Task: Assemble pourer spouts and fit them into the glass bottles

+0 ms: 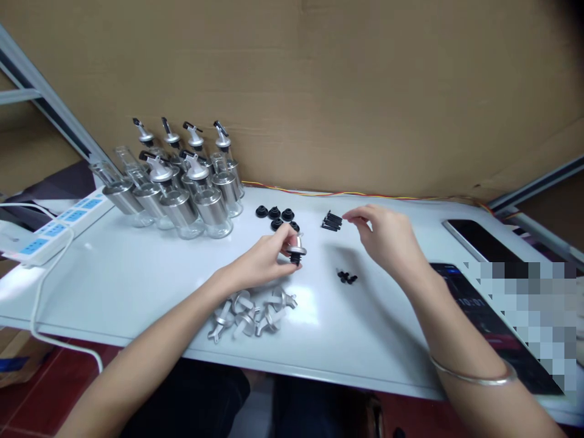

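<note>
Pinching a silver pourer (297,250), the left hand (272,255) hovers; the right hand (387,236), fingers slightly parted, hangs beside black strips (333,221).

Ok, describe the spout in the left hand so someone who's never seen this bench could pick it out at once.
On the white table, look right of the clustered bottles for the left hand. It grips a silver spout. Unlike the loose spouts by the front edge, it has a black ribbed stopper underneath, and it sits on no bottle.
</note>
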### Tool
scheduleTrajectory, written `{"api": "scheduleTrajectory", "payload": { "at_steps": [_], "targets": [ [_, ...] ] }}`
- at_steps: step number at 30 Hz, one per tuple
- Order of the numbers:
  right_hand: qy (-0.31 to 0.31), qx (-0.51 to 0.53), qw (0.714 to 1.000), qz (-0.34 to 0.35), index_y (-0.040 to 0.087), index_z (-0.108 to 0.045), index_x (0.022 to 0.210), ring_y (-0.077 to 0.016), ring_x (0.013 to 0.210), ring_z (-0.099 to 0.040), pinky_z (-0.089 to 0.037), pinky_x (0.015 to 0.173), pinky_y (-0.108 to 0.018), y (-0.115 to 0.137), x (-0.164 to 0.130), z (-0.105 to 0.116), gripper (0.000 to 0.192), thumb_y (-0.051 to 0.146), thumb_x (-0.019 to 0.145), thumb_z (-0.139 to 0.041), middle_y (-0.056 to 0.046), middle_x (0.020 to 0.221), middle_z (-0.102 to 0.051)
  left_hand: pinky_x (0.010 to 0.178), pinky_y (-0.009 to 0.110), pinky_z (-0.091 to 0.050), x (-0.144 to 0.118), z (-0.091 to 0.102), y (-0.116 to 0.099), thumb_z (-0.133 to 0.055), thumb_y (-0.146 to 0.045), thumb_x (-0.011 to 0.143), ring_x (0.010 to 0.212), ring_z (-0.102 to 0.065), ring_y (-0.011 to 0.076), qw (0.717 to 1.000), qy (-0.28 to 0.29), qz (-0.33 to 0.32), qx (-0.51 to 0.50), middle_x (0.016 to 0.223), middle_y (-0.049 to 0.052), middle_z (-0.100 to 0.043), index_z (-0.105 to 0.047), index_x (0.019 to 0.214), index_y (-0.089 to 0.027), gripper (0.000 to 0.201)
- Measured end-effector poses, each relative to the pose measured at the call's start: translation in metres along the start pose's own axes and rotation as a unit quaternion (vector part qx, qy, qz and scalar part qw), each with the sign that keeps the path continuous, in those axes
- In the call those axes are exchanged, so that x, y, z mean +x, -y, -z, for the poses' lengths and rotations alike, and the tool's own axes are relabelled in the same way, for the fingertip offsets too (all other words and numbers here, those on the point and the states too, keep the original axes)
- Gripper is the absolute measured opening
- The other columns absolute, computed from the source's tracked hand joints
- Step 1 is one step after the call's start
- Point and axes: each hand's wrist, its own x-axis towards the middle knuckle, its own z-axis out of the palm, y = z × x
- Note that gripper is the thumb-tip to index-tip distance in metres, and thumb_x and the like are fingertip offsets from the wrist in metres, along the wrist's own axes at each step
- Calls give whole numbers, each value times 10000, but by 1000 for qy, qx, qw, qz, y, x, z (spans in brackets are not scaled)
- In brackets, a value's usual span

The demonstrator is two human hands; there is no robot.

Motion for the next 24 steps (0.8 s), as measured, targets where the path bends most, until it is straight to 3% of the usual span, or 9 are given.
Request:
{"api": "scheduleTrajectory", "payload": {
  "at_steps": [4,8,12,14,19,24],
  "targets": [
    [60,-105,992,27,152,-735,920,-294,845,-634,-493,736,-401,-12,-3,-13,351,52,832,-410,-125,927,-707,783,303,-479,0,0,0,-590,-198,805,839,-599,144,999,9,-7,42,983,29,-593,-420,985,-213,248],
    [100,-142,983,55,79,-686,1118,-332,932,-570,-476,780,-435,-15,-10,-30,375,68,873,-403,-185,1022,-648,903,331,-489,0,0,0,-543,-168,856,1010,-599,160,996,12,-58,67,1149,56,-613,-503,1142,-218,293],
    [132,-151,978,65,118,-724,1004,-326,892,-542,-474,765,-442,-17,-15,-32,312,141,892,-434,-173,969,-605,908,334,-509,1,1,0,-527,-125,861,1067,-584,166,991,-11,-90,95,1155,59,-618,-564,1157,-216,312],
    [128,-133,981,65,122,-724,987,-317,903,-541,-478,786,-435,-19,-17,-31,294,169,895,-448,-161,960,-597,904,335,-517,1,1,0,-558,-134,850,1059,-582,167,991,-19,-93,96,1155,63,-602,-554,1198,-219,358],
    [95,-142,982,76,101,-626,1213,-336,943,-534,-477,793,-454,-21,-18,-32,377,167,899,-428,-183,1032,-592,902,332,-525,1,1,3,-565,-217,884,1042,-583,164,991,-13,-92,99,1140,62,-597,-548,1224,-229,341],
    [100,-125,985,63,104,-692,1002,-328,952,-548,-482,808,-442,-22,-16,-30,236,176,877,-506,-170,1010,-596,917,347,-509,0,0,4,-600,-224,859,997,-603,163,994,-13,-59,89,1174,63,-611,-481,1251,-241,410]
  ]
}}
